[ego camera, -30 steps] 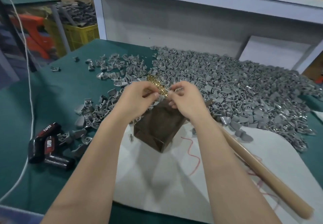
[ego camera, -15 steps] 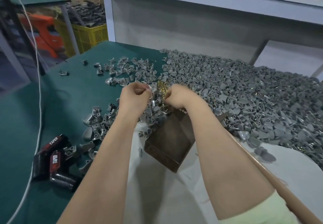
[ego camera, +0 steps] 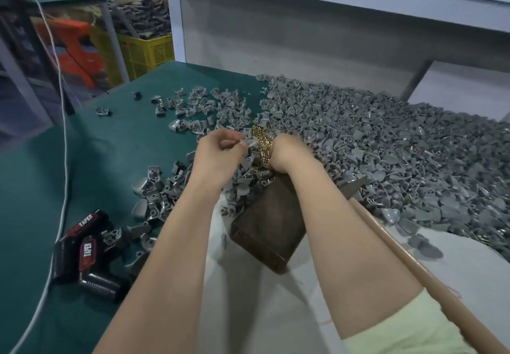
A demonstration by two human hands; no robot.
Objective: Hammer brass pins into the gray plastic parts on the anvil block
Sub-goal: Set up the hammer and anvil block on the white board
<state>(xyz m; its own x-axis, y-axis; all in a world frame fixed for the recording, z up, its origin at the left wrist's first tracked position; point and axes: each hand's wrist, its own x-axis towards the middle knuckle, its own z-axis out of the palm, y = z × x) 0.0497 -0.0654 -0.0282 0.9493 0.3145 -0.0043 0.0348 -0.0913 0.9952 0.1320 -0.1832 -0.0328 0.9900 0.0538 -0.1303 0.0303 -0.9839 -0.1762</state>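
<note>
**Pairing a pin with a part above the block**

Head view: the left hand [ego camera: 220, 150] has its fingers [ego camera: 233, 143] curled in, pinching one gray plastic part [ego camera: 249, 143] just over the far end of the anvil block [ego camera: 271, 224]. The right hand [ego camera: 288, 152] is knuckles-up, its fingers tucked down into the heap of brass pins [ego camera: 262, 143]. They are curled, but I cannot tell whether they have a pin. The block stands on a white sheet [ego camera: 276, 312] on the green counter [ego camera: 82, 166], with the pile of gray parts [ego camera: 386, 154] spread behind and to the right. The hammer [ego camera: 414, 268] lies beside the right forearm, with nobody holding it.

This looks to me like the loading step. It would go best with a single pin, started square in the part's hole. The part should sit flat on the block top, clear of stray pins, before the hammer is picked up. A tilted pin would likely bend or skid
</note>
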